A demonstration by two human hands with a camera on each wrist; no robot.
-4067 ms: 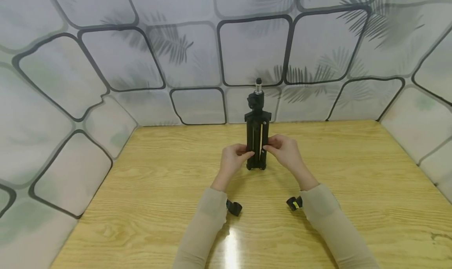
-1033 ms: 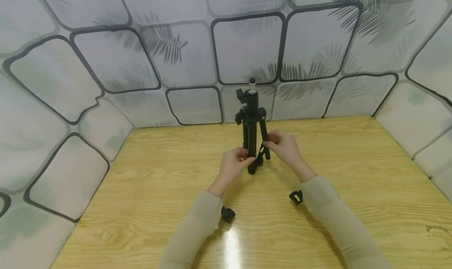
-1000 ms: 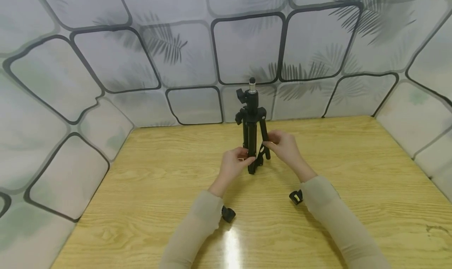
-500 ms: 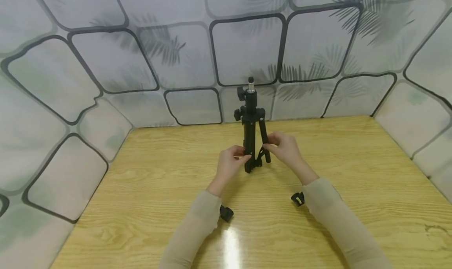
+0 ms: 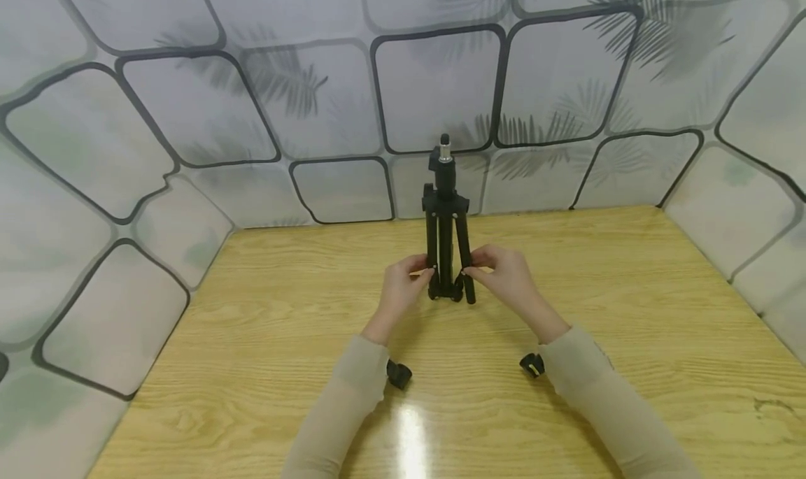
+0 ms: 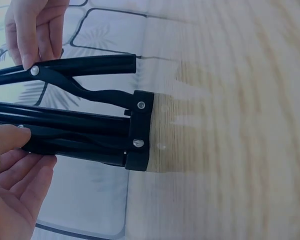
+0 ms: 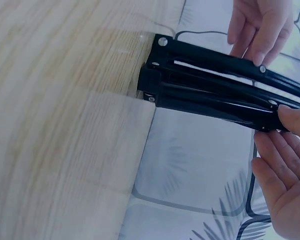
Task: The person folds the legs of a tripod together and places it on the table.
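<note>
A wooden table (image 5: 630,339) with pale yellow grain fills the lower half of the frame. A bright patch of light glares on it at bottom centre. Wall panels (image 5: 189,94) stand round it on the left, back and right, filling the upper half. They are grey-white, printed with dark rounded outlines and faint palm-leaf shadows, darkest at upper right.

The tripod (image 5: 446,234) stands upright on the counter (image 5: 630,311), near its back wall. Left hand (image 5: 401,290) lies left of the tripod, right hand (image 5: 506,277) right of it (both touching its legs), each nearer than the tripod.
</note>
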